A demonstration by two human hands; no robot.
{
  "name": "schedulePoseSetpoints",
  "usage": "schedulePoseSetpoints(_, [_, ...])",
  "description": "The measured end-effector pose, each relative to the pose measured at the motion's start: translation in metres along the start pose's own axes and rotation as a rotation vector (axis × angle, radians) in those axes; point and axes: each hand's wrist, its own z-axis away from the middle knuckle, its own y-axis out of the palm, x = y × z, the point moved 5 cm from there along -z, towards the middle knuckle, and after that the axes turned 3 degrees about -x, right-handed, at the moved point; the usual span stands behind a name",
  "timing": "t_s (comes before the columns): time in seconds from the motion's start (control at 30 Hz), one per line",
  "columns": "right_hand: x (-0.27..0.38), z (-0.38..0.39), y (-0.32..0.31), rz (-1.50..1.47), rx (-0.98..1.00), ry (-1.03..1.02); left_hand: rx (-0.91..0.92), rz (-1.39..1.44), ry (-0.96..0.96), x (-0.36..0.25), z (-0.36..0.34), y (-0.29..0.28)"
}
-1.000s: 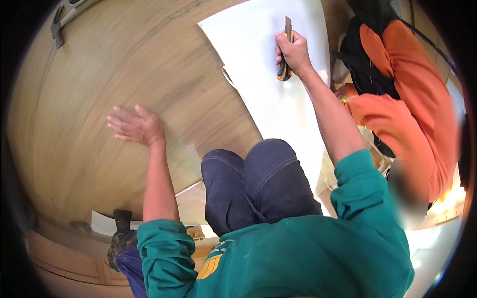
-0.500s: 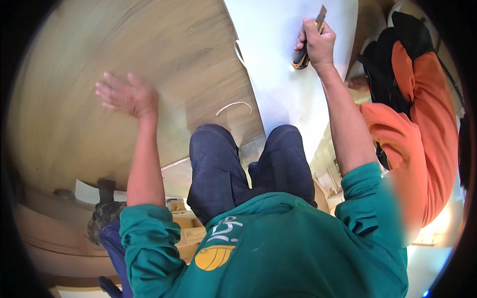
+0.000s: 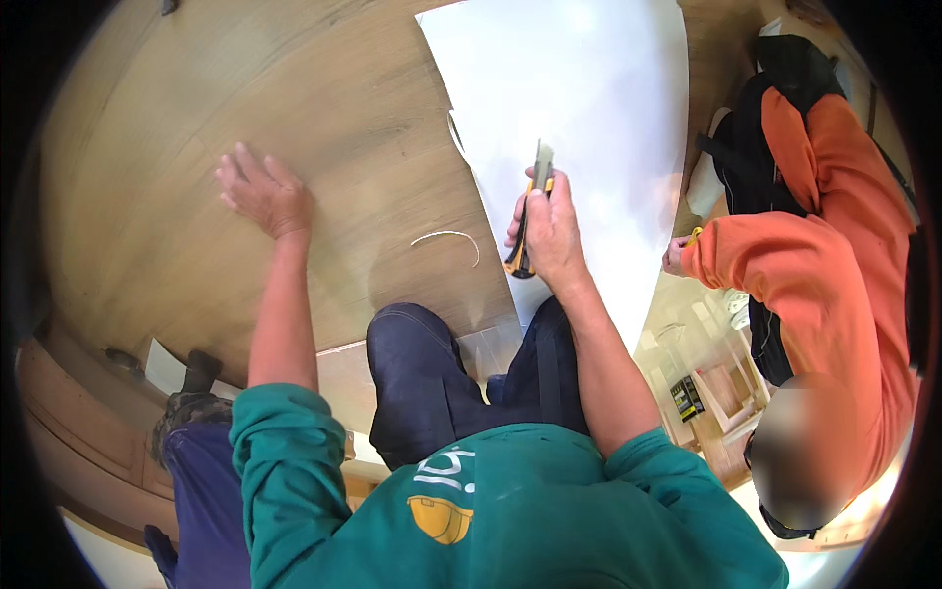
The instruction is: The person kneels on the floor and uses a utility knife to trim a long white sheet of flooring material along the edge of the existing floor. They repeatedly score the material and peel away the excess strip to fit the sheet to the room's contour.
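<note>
My right hand [image 3: 549, 231] grips a black and yellow utility knife [image 3: 517, 250] with its blade end pointing away from me, over a large white sheet [image 3: 564, 79]. The sheet lies on a wood-grain board [image 3: 147, 226], its left edge curled up in one spot. My left hand [image 3: 265, 194] is open, fingers spread, at the board's surface, left of the sheet. A thin white curved strip [image 3: 446, 234] lies on the board between my hands. My knees are on or at the near edge of the board and sheet.
A co-worker in orange [image 3: 844, 255] is close at my right, a hand [image 3: 675, 255] beside the sheet's edge. Dark-blue clothed legs of another person [image 3: 201, 501] are at lower left. Wooden frames [image 3: 736, 388] and a small black-yellow package [image 3: 687, 398] lie low at the right.
My right hand with the knife has come back toward my body and left, over the middle of the sheet. The left hand stays spread, slightly higher in view than a second ago.
</note>
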Motion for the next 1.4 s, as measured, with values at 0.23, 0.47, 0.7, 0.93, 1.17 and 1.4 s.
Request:
schedulePoseSetpoints(0.23, [0.002, 0.010, -0.010, 0.122, -0.066, -0.051, 0.310, 0.568, -0.143, -0.146, 0.082, -0.053])
schedulePoseSetpoints(0.47, [-0.002, 0.005, -0.011, 0.130, -0.034, -0.072, 0.771, 0.853, -0.685, -0.192, 0.111, -0.019])
schedulePoseSetpoints(0.7, [0.027, -0.011, 0.005, 0.407, 0.051, -0.156, 0.829, 1.169, -0.704, -0.184, 0.103, -0.011])
schedulePoseSetpoints(0.93, [0.070, -0.018, 0.030, 0.834, -0.021, -0.307, 0.782, 1.224, -0.704, -0.179, 0.115, -0.011])
schedulePoseSetpoints(1.17, [0.070, -0.032, 0.048, 0.994, -0.021, -0.363, 0.625, 0.815, -0.342, -0.189, 0.112, -0.027])
schedulePoseSetpoints(1.4, [0.078, -0.034, 0.053, 1.080, -0.017, -0.293, 0.674, 0.783, -0.295, -0.190, 0.109, -0.028])
